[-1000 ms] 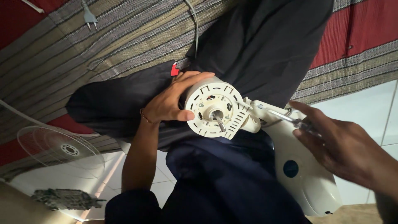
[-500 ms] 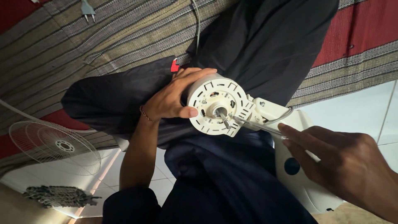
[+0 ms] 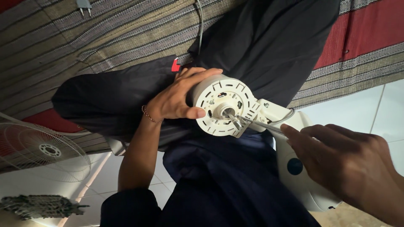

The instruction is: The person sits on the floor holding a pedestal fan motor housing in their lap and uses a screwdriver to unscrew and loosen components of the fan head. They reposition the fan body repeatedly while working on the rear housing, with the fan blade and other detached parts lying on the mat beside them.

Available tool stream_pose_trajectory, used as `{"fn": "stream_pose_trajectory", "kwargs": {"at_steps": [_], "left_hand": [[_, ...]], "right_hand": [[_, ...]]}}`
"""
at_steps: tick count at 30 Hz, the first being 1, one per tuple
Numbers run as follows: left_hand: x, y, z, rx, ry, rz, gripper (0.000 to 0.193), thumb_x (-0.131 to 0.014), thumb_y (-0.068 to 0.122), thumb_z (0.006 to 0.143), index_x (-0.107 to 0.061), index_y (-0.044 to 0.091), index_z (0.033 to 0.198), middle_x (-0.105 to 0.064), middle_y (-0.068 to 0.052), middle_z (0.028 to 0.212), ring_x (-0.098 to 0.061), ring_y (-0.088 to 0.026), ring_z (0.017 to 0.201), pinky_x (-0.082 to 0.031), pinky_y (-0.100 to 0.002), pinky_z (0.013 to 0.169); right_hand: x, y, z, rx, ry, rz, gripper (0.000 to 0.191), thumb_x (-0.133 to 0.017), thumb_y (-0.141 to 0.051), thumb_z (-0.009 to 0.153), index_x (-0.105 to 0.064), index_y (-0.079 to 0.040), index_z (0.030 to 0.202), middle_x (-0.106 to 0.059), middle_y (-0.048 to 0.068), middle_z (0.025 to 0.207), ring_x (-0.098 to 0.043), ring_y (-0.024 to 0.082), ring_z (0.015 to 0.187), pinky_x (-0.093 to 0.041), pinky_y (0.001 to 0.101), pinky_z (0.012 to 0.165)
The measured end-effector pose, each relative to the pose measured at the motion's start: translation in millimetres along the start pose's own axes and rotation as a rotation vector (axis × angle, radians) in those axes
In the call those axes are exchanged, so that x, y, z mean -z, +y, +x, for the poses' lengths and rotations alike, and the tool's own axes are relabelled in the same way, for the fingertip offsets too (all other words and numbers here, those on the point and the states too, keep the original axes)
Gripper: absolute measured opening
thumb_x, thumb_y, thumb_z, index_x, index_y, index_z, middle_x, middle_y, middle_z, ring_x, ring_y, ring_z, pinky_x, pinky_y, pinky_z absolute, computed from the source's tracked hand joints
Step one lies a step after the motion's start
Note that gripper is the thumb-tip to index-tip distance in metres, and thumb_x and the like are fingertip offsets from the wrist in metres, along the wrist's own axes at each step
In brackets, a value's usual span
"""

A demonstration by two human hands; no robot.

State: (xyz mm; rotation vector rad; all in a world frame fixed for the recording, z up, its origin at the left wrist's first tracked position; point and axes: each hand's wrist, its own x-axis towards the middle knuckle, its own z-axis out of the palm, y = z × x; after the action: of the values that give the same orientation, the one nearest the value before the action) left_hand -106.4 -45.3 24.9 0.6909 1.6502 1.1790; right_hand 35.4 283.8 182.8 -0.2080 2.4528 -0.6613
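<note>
My left hand (image 3: pixel 176 100) grips the side of a round white fan motor housing (image 3: pixel 219 94), thumb pressed on its slotted face. A short metal shaft sticks out of the middle of that face. My right hand (image 3: pixel 349 162) is closed around a screwdriver (image 3: pixel 261 123); its thin metal shank reaches left and its tip rests on the housing face beside the shaft. The housing sits on a white neck joined to the fan's white base (image 3: pixel 305 185), which has a dark blue round button. All of this lies over my lap in dark clothing.
A white wire fan grille (image 3: pixel 42 151) lies on the tiles at the left, with a dusty grey part (image 3: pixel 38 206) below it. A striped red and brown mat (image 3: pixel 105 38) carries a grey cord (image 3: pixel 200 21) and a plug (image 3: pixel 84 5).
My right hand has moved in toward the housing, bringing the screwdriver tip onto its face. My left hand keeps its grip; the thumb has slid onto the front.
</note>
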Motion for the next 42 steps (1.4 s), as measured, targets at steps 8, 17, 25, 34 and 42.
{"fn": "stream_pose_trajectory", "kwargs": {"at_steps": [8, 17, 25, 34, 42], "left_hand": [[-3.1, -3.9, -1.9, 0.013, 0.028, 0.019, 0.119, -0.054, 0.092, 0.069, -0.052, 0.012, 0.156, -0.055, -0.018, 0.152, -0.05, -0.037, 0.139, -0.034, -0.055, 0.12], [-8.0, -6.1, -4.1, -0.019, 0.053, 0.068, 0.117, -0.049, 0.094, 0.07, -0.053, 0.013, 0.155, -0.061, -0.015, 0.144, -0.051, -0.033, 0.137, -0.029, -0.054, 0.12], [-11.3, -10.5, -7.8, -0.042, 0.072, 0.086, 0.113, -0.05, 0.09, 0.071, -0.054, 0.015, 0.155, -0.063, -0.014, 0.142, -0.051, -0.032, 0.136, -0.028, -0.053, 0.118], [-11.0, -11.1, -10.2, -0.018, 0.082, 0.101, 0.107, -0.055, 0.085, 0.069, -0.054, 0.02, 0.154, -0.061, -0.017, 0.14, -0.05, -0.036, 0.133, -0.029, -0.055, 0.116], [-11.7, -12.9, -12.1, -0.028, 0.102, 0.111, 0.107, -0.054, 0.086, 0.069, -0.055, 0.02, 0.153, -0.061, -0.019, 0.137, -0.052, -0.037, 0.127, -0.031, -0.056, 0.114]], "right_hand": [[11.8, -18.4, 7.3, -0.137, -0.211, -0.026, 0.056, -0.076, -0.021, 0.077, -0.072, -0.015, 0.132, -0.076, 0.001, 0.08, -0.068, 0.011, 0.055, -0.049, 0.0309, 0.04], [6.0, -52.8, -4.3, 0.364, 0.048, -0.428, 0.046, -0.06, -0.026, 0.084, -0.061, 0.0, 0.122, -0.07, 0.023, 0.11, -0.068, 0.025, 0.08, -0.051, 0.0374, 0.047], [-2.5, -61.1, -4.3, 0.226, -0.149, -0.559, 0.053, -0.061, -0.037, 0.091, -0.062, 0.0, 0.129, -0.062, 0.015, 0.1, -0.055, 0.021, 0.076, -0.047, 0.0355, 0.047], [0.9, -79.9, 5.5, 0.456, -0.018, -1.059, 0.022, -0.06, -0.022, 0.091, -0.066, -0.001, 0.089, -0.057, 0.006, 0.077, -0.056, 0.016, 0.073, -0.038, 0.0274, 0.048], [1.8, -88.5, 15.6, 0.429, 0.056, -1.154, 0.017, -0.064, -0.021, 0.083, -0.068, -0.005, 0.086, -0.052, 0.0, 0.072, -0.054, 0.014, 0.069, -0.036, 0.027, 0.052]]}}
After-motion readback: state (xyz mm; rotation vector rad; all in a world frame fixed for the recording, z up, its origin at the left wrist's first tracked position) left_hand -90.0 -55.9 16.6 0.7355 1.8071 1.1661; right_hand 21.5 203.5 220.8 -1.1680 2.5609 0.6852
